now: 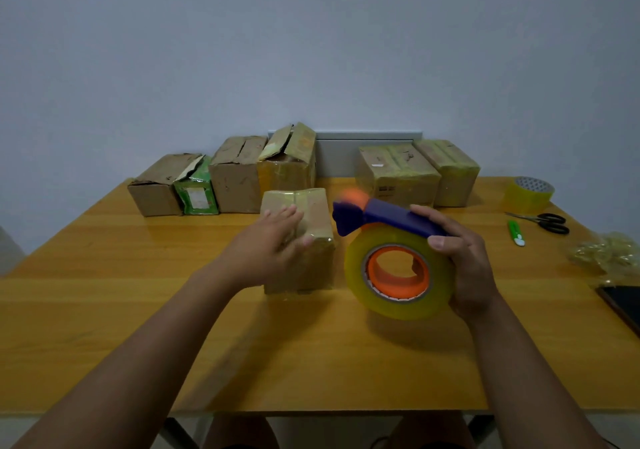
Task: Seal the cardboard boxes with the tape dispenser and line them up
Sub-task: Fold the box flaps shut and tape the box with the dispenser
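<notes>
Table (pixel 138 310): yellow-orange wooden top filling the lower half of the frame, against a pale wall.
Centre box (pixel 304 241): small cardboard box wrapped in clear tape, standing at mid-frame on the table, nearest of all the boxes.
Left hand (pixel 273 244): lies on the centre box, fingers straight and spread over its top, thumb against the near upper edge.
Right hand (pixel 464 258): curled round the tape dispenser, fingers over the blue handle, palm behind the roll.
Tape dispenser (pixel 391 251): blue handle, orange hub, large roll of yellowish clear tape; held just right of the centre box, its blurred orange-tipped head pointing towards the box top.
Left row of boxes (pixel 235 185): four boxes side by side at the far edge, left of centre, flaps loose or torn; one has a green wrapper.
Right pair of boxes (pixel 415 171): two tape-covered boxes touching, at the far edge, right of centre.
Spare tape roll (pixel 530 194): upper right of the table.
Scissors (pixel 547 222): black handles, just below the spare roll.
Green cutter (pixel 516 233): beside the scissors.
Crumpled tape (pixel 609 254): clear wad at the right edge.
Dark flat object (pixel 623 305): right edge, cut off by the frame.
</notes>
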Motion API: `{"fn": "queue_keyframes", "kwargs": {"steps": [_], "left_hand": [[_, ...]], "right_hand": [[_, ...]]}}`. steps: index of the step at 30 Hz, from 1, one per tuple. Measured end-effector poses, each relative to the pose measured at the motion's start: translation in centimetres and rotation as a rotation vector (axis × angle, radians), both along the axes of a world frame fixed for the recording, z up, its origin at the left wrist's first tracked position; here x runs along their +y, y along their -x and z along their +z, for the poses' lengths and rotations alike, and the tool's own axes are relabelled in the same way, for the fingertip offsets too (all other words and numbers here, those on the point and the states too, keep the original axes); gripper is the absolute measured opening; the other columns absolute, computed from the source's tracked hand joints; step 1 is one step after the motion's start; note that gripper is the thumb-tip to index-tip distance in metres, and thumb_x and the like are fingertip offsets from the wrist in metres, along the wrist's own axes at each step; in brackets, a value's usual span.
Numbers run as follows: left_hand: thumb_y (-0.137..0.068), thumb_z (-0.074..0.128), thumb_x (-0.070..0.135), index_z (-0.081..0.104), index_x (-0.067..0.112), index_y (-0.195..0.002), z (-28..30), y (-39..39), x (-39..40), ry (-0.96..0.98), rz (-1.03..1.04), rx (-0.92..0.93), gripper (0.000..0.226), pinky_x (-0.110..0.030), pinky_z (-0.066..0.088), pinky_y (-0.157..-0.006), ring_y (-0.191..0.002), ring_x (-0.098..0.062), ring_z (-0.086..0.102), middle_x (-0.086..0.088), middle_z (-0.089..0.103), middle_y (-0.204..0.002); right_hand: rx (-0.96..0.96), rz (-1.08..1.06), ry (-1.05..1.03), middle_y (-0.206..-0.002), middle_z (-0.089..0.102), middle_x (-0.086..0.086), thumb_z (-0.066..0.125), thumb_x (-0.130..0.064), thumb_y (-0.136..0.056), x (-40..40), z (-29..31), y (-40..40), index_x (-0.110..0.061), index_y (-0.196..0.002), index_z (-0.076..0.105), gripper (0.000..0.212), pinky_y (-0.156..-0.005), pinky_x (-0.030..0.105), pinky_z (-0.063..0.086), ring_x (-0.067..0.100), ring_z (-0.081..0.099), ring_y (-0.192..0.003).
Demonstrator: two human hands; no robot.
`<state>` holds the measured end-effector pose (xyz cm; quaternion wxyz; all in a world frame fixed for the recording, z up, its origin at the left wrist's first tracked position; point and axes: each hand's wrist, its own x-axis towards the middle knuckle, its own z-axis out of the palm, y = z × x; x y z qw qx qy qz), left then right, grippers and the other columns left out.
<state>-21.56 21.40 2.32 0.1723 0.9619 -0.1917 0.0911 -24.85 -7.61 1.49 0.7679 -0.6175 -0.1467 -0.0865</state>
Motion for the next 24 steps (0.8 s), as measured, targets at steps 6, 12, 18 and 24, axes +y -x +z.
{"fn": "queue_keyframes", "kwargs": {"steps": [6,12,18,24], "left_hand": [[-0.096,0.033,0.060,0.065,0.009,-0.091,4.3,1.9,-1.3,1.054,0.140,0.417,0.060,-0.028,0.045,-0.062,-0.068,-0.015,0.059,-0.005,0.068,-0.079],[-0.097,0.045,0.051,0.059,0.010,-0.102,4.4,2.4,-1.0,1.315,-0.060,0.689,0.044,-0.024,0.037,-0.056,-0.060,-0.012,0.048,0.000,0.053,-0.067],[-0.097,0.045,0.035,0.055,0.010,-0.106,3.9,2.6,-0.1,1.434,-0.158,0.760,0.029,-0.020,0.036,-0.050,-0.057,-0.010,0.046,-0.001,0.051,-0.069],[-0.089,0.041,0.035,0.062,0.004,-0.088,4.6,2.1,1.4,1.370,-0.136,0.860,0.037,-0.022,0.039,-0.049,-0.054,-0.015,0.050,-0.009,0.057,-0.068]], "right_hand": [[-0.046,0.104,-0.001,-0.117,0.068,0.013,0.065,-0.032,-0.061,2.3,1.5,-1.4,-0.023,-0.112,0.072,0.052,-0.073,0.035,0.057,0.034,0.067,-0.097],[-0.062,0.170,0.003,-0.117,0.067,0.014,0.064,-0.031,-0.062,4.2,2.1,-2.0,-0.020,-0.114,0.070,0.054,-0.071,0.033,0.056,0.032,0.067,-0.095],[-0.064,0.190,0.016,-0.114,0.068,0.011,0.064,-0.031,-0.062,4.8,2.2,-2.0,-0.018,-0.117,0.068,0.056,-0.069,0.032,0.056,0.030,0.068,-0.092],[-0.084,0.221,0.095,-0.116,0.067,0.012,0.066,-0.032,-0.062,4.4,2.5,-2.1,-0.028,-0.112,0.073,0.050,-0.076,0.039,0.056,0.035,0.066,-0.099]]}}
